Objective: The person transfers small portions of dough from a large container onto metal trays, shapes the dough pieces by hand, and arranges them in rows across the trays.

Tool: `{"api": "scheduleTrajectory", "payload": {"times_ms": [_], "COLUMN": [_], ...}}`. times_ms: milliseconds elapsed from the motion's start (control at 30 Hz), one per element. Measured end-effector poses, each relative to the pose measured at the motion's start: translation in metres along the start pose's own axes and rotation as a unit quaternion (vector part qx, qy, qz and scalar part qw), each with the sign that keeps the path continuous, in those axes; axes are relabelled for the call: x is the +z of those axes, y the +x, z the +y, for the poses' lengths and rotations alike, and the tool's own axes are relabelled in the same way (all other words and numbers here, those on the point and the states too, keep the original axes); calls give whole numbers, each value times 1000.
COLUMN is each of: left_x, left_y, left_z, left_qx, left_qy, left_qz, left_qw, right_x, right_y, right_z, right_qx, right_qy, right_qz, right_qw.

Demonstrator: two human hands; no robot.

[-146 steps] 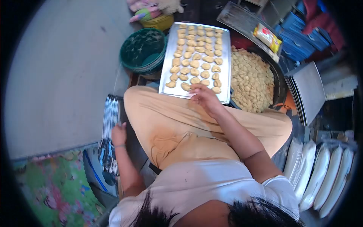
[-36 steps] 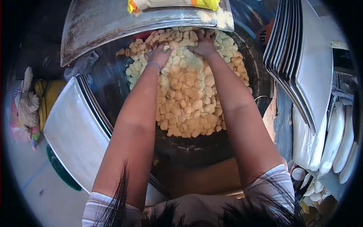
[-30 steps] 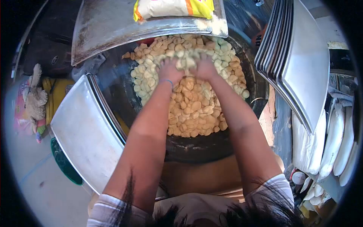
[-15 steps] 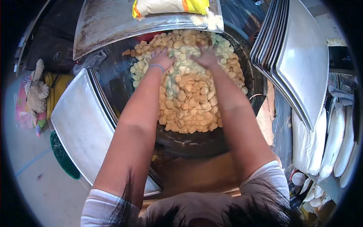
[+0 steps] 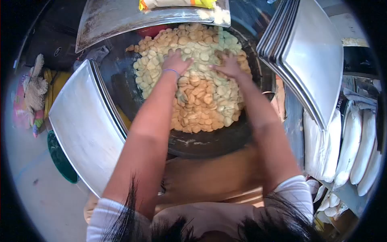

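Many small, round, flattened pieces that look like dough or biscuits [image 5: 197,99] lie heaped in a wide, dark, round basin [image 5: 193,146]. Some are tan and others paler. My left hand [image 5: 176,63], with a thin blue band at the wrist, rests on the left part of the heap, fingers spread. On the right part, my right hand [image 5: 228,66] also lies with its fingers apart and thumb pointing inward. Both hands touch the pieces, and neither is closed around any. What lies under the palms is hidden.
Metal trays [image 5: 86,121] lean at the left, and a stack of upright trays [image 5: 312,60] stands at the right. Another tray [image 5: 121,20] spans the far side, bearing a yellow-and-white bag [image 5: 173,4]. White filled bags [image 5: 348,145] and a green basin [image 5: 60,159] are lower down.
Both hands have drawn slightly toward me over the heap, and the right hand has shifted outward to the right. The whole view has also moved a little.
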State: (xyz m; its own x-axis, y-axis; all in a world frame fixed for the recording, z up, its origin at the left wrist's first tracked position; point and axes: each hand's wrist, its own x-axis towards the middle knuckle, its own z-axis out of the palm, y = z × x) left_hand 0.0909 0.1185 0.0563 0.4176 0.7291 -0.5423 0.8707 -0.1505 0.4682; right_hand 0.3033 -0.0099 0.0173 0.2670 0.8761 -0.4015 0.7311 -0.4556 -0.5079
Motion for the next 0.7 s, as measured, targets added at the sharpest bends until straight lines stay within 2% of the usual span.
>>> {"api": "scheduleTrajectory", "payload": {"times_ms": [33,100,167,267,300,400,500,533,633,700], "left_x": [17,11,16,32,40,58,60,61,50,38], "left_y": [16,21,-28,-59,-68,-88,-63,-55,-49,-54], "left_z": [-23,-31,-30,-39,-41,-28,-26,-30,-24,-21], "left_qx": [-18,-19,5,34,42,74,58,85,82,130], "left_qy": [-33,-21,61,129,138,159,134,101,-31,-84], "left_qz": [-34,-91,-174,-235,-210,-109,-71,-14,-46,-17], "left_qw": [999,995,983,963,967,978,987,991,995,988], "right_x": [17,67,65,54,53,50,67,66,51,34], "right_y": [12,7,-28,-70,-82,-108,-79,-73,-58,-64], "right_z": [-10,-31,-42,-25,-23,-69,-65,-62,-64,-77], "right_qx": [59,77,13,-110,-157,-35,-46,-63,-93,-97], "right_qy": [9,-32,-27,-49,-61,-177,-121,-74,49,97], "right_qz": [41,27,-62,-143,-161,-111,-45,5,-2,21], "right_qw": [997,996,998,982,972,977,991,995,994,990]}}
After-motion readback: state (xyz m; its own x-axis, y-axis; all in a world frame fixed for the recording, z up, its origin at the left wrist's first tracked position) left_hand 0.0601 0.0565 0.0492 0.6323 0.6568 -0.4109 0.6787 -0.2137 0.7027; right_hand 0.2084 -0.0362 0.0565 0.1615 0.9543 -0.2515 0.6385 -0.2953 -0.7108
